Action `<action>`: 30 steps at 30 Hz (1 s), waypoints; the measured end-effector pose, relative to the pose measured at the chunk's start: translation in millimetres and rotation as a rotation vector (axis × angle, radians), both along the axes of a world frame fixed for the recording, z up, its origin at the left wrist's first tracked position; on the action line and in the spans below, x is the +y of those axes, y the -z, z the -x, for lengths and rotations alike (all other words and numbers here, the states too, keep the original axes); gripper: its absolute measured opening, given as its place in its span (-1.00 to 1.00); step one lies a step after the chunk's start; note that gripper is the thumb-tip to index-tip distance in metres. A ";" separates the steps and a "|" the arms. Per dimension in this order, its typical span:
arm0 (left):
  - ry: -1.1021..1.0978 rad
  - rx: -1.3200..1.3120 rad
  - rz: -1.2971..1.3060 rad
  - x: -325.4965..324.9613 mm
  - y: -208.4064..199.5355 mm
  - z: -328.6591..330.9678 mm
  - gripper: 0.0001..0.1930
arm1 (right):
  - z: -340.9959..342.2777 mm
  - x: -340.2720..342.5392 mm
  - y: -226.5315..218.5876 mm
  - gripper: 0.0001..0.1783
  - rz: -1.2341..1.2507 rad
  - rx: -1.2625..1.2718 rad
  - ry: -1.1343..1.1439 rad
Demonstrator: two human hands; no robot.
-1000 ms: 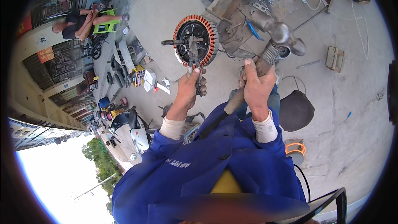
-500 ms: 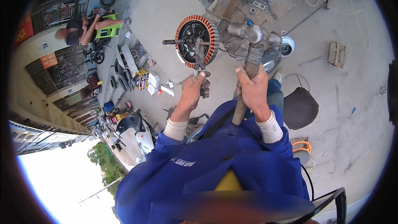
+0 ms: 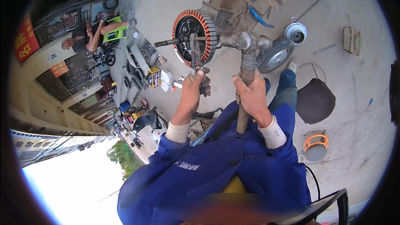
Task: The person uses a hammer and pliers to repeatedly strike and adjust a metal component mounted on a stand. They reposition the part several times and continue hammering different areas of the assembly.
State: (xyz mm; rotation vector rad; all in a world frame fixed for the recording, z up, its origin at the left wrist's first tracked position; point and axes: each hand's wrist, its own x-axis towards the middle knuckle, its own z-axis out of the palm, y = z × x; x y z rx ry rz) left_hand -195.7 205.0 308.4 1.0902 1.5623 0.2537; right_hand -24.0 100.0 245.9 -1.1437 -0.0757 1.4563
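My left hand (image 3: 193, 86) is closed around the handles of dark, worn pliers (image 3: 195, 50). Their jaws reach across the hub of a motor stator (image 3: 211, 37), a ring with orange windings and grey teeth. Out of its left side sticks a metal shaft (image 3: 166, 42). A short brown bar lies at the jaws; I cannot tell whether they grip it. My right hand (image 3: 252, 95) grips the wooden handle of a hammer (image 3: 245, 41), bound with wire below the head. The hammer's left face is close to the stator's right rim; whether they touch is unclear.
Right of the hammer lies a tyred wheel (image 3: 277, 58), near a white hub (image 3: 296, 33). Beyond are a blue-handled tool (image 3: 260, 16) and a metal plate with small parts. A dark seat-shaped piece (image 3: 316, 101) and an orange-framed stool (image 3: 316, 150) stand right. A person (image 3: 85, 37) sits far left.
The hammer head has come nearer to the stator's right rim. My view has shifted, so the surroundings appear farther right and more of the blue-handled tool shows. Both hands keep their holds.
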 end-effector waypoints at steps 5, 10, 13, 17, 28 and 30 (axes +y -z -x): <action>-0.031 0.034 -0.009 3.9 2.3 1.6 -0.50 | 2.3 2.9 -0.2 -0.80 -0.006 -0.014 -0.042; -0.086 -0.012 -0.003 5.5 3.4 1.4 -0.53 | 1.6 7.7 -4.4 -0.79 -0.003 -0.058 -0.086; -0.118 -0.026 0.004 4.5 3.5 -0.1 -0.53 | -2.5 11.5 -9.7 -0.79 0.007 -0.067 -0.108; -0.146 -0.018 0.017 4.4 -2.0 -9.2 -0.52 | -3.8 13.9 -11.1 -0.79 -0.008 -0.086 -0.115; -0.212 -0.069 0.084 4.0 -4.9 -19.8 -0.51 | -16.6 24.3 -21.9 -0.79 -0.026 -0.097 -0.147; -0.226 -0.073 0.083 3.8 -3.9 -21.3 -0.51 | -19.5 27.6 -25.3 -0.79 -0.031 -0.096 -0.152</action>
